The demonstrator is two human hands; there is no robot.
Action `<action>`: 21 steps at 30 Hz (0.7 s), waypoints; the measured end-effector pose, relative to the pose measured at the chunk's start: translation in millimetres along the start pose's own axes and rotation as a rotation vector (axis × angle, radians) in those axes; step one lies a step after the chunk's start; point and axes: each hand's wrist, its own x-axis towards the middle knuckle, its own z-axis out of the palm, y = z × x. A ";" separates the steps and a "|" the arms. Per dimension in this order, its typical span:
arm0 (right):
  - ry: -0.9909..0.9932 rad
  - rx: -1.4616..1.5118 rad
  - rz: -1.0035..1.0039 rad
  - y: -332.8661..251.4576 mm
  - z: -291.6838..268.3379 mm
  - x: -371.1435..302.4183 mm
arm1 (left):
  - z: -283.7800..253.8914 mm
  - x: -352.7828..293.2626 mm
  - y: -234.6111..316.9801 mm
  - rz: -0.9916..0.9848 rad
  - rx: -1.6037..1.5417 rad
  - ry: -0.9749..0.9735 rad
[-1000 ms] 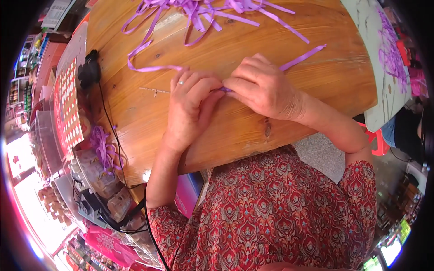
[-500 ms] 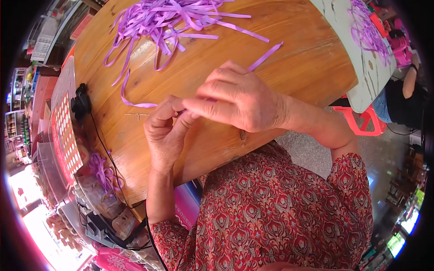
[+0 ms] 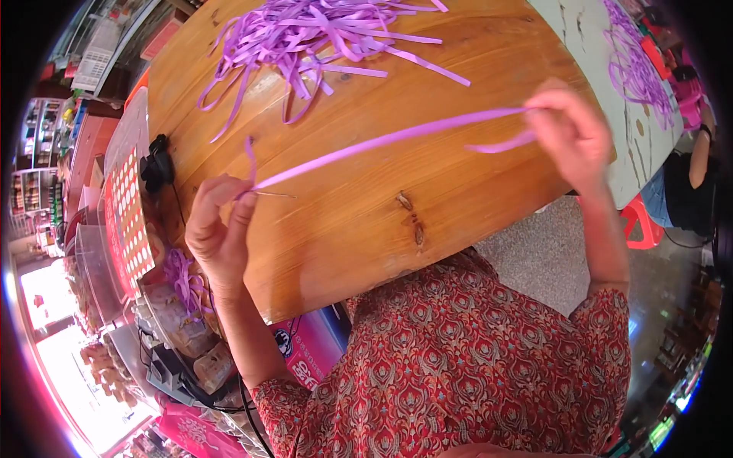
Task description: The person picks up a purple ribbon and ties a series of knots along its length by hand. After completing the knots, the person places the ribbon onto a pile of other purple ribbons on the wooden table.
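A narrow purple ribbon (image 3: 397, 137) is drawn out between my two hands above the wooden table (image 3: 328, 237). My left hand (image 3: 220, 229) pinches one part between thumb and fingers, and a short tail stands up beside the fingertips. A thin wire-like piece (image 3: 276, 195) shows by the same fingertips; I cannot tell whether it is held or lies on the table. At the right, my right hand (image 3: 571, 141), slightly blurred, grips the ribbon near its other end. A loose tail hangs back to the left from there.
A heap of purple ribbons (image 3: 305, 38) lies at the table's far side. More ribbons (image 3: 637, 61) rest on the white table (image 3: 634, 153) at right, near another person's arm (image 3: 700, 156). A black device (image 3: 156, 164) with a cord sits at the left edge. A red stool (image 3: 641, 221) stands right.
My hands have moved apart, left hand leftward and right hand to the right. The ribbon, mostly hidden between them before, is now stretched out long.
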 end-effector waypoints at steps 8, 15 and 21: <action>0.424 0.112 0.326 85.9 -109.2 -48.3 | -41.4 -16.3 -43.3 -0.322 -0.228 0.174; 0.562 0.453 0.396 121.7 -151.6 -58.6 | -65.6 -32.9 -64.4 -0.363 -0.206 0.239; 0.472 0.905 0.395 139.2 -167.7 -58.8 | -44.6 -28.8 -66.4 -0.381 -0.911 0.296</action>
